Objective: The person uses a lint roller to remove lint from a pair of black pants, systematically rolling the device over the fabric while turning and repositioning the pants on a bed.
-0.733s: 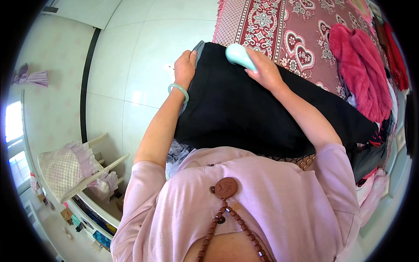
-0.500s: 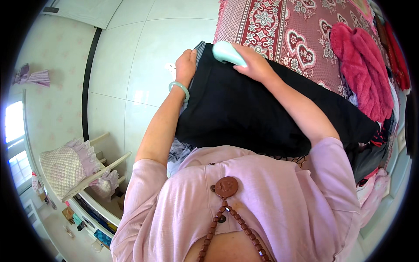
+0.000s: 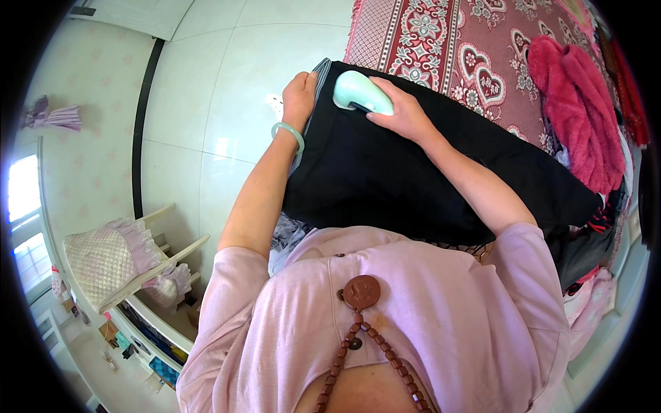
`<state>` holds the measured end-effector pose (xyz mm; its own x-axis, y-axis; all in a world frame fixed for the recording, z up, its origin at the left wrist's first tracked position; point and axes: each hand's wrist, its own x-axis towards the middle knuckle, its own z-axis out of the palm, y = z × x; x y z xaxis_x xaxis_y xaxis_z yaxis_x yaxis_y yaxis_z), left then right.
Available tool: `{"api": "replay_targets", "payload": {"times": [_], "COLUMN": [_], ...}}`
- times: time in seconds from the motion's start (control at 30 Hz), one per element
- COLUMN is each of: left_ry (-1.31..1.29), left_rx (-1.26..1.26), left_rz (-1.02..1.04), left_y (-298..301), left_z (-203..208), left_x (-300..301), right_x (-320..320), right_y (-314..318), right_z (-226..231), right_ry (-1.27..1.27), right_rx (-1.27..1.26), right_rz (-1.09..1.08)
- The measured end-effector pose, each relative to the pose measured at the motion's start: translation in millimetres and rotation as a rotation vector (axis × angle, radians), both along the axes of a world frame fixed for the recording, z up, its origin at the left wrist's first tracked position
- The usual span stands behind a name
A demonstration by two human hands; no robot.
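Black trousers [image 3: 385, 165] lie spread before me, the striped lining of their waistband [image 3: 318, 93] showing along the left edge. My left hand [image 3: 299, 100] is closed on that waistband edge, a pale green bangle [image 3: 288, 137] round the wrist. In my right hand [image 3: 403, 113] is a rounded mint-green lint shaver [image 3: 360, 91], its wide end on the black cloth near the waistband. The fingers wrap its narrow end, with the thumb on the near side. A dark part shows on its near side, but its underside is hidden against the cloth.
A red patterned bedspread [image 3: 468, 62] lies beyond the trousers, with a bright pink fluffy garment [image 3: 575, 110] at its right. Other clothes are heaped at the right edge. A chair with a quilted cover [image 3: 103, 258] stands at the left, on a pale tiled floor [image 3: 206, 76].
The lint shaver has moved slightly nearer to me over the cloth and turned a little, so its dark part shows. My left hand keeps its hold on the waistband.
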<state>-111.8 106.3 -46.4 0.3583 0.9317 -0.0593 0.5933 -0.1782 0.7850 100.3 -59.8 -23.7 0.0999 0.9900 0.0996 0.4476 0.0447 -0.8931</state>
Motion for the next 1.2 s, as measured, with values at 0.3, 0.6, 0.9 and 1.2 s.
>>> {"api": "replay_targets", "payload": {"times": [0.3, 0.6, 0.9, 1.2], "left_ry": [0.028, -0.002, -0.021, -0.268], "left_rx": [-0.002, -0.005, -0.047, -0.192], "left_rz": [0.004, 0.004, 0.031, 0.064], "left_y": [-0.7, 2.7, 4.4, 6.3], "left_z": [4.3, -2.7, -3.8, -14.4], "left_x": [1.3, 0.4, -3.2, -4.8], "right_x": [61.4, 34.4, 21.1, 9.5], "right_y": [-86.7, -76.1, -35.3, -57.6], "right_z": [30.1, 18.5, 11.7, 12.1], "right_ry": [-0.237, -0.234, -0.209, -0.023], "right_rx": [-0.103, -0.009, -0.024, -0.030], "right_rz": [0.134, 0.042, 0.187, 0.079]}}
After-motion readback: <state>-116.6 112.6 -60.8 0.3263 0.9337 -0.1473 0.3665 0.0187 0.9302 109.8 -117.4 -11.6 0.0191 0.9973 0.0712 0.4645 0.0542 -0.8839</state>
